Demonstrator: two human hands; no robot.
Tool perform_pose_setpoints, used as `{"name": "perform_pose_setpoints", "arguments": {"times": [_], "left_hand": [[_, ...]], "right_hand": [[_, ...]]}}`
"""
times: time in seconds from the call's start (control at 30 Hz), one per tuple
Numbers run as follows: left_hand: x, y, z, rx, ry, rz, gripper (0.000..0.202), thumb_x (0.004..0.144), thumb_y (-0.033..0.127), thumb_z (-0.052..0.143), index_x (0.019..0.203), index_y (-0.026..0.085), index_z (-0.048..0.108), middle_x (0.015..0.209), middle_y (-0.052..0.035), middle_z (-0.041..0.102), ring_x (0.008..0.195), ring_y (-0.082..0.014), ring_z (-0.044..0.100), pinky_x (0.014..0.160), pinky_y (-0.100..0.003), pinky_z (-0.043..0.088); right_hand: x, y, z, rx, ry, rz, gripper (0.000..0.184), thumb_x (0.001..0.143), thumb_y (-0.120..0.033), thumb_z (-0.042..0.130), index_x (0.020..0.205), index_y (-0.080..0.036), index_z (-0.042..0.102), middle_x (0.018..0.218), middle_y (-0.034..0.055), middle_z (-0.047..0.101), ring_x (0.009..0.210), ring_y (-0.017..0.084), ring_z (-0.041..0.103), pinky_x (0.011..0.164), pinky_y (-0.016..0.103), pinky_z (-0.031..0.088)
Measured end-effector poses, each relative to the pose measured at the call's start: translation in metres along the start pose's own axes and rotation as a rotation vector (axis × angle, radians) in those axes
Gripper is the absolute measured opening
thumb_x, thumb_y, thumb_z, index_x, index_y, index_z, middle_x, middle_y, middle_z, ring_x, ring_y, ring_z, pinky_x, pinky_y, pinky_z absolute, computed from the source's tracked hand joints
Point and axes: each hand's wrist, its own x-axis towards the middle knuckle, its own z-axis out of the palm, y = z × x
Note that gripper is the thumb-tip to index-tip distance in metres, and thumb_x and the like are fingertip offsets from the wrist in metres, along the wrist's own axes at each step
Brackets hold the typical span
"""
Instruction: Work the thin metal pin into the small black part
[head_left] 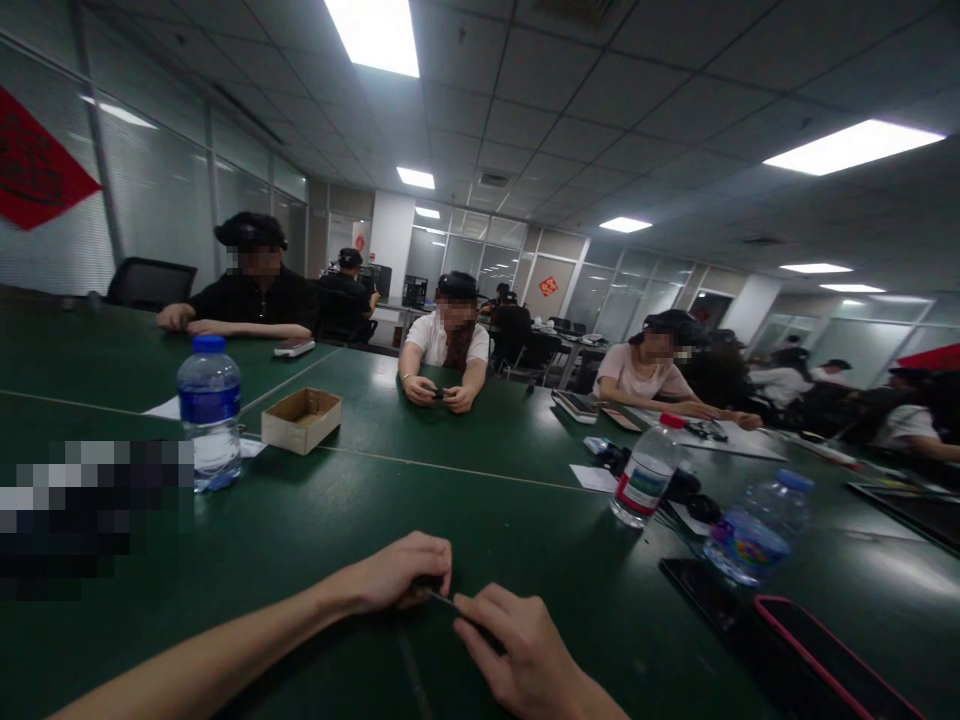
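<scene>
My left hand and my right hand rest close together on the green table near its front edge. Both have the fingers curled and pinched on a thin dark strip that runs between them. The strip is small and dark against the table, so I cannot make out what it is. A dark line continues down from the hands toward the bottom edge.
A blue-capped water bottle and an open cardboard box stand at the left. A red-capped bottle, another bottle and a pink-edged phone lie at the right. Three people sit across the table.
</scene>
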Motion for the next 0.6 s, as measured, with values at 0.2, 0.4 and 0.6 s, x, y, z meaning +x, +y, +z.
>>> {"name": "perform_pose_setpoints", "arguments": {"times": [0.2,0.4,0.6], "left_hand": [[0.001,0.004,0.006,-0.002,0.022,-0.006,0.026,0.084,0.039,0.052,0.074,0.016,0.056,0.052,0.0052,0.038,0.040,-0.0076,0.029,0.038,-0.021,0.018],[0.009,-0.013,-0.005,-0.213,0.116,0.012,0.027,0.086,0.045,0.050,0.081,0.019,0.052,0.048,0.0090,0.030,0.038,-0.0072,0.023,0.038,-0.019,0.017],[0.010,-0.016,-0.007,-0.286,0.144,0.022,0.030,0.087,0.049,0.051,0.083,0.019,0.050,0.050,0.0095,0.030,0.038,-0.0064,0.020,0.038,-0.019,0.017]], "right_hand": [[0.000,-0.001,0.001,-0.054,0.004,-0.003,0.024,0.096,-0.022,0.049,0.116,-0.019,0.062,0.085,0.0059,0.068,0.069,0.015,0.064,0.055,0.023,0.046],[0.001,0.001,0.002,-0.016,0.076,0.114,0.023,0.097,-0.024,0.047,0.109,-0.017,0.065,0.085,0.0069,0.068,0.070,0.015,0.065,0.059,0.023,0.049],[0.003,0.001,0.002,-0.025,0.126,0.152,0.021,0.095,-0.023,0.048,0.107,-0.018,0.065,0.086,0.0066,0.069,0.073,0.017,0.067,0.061,0.024,0.051]]}}
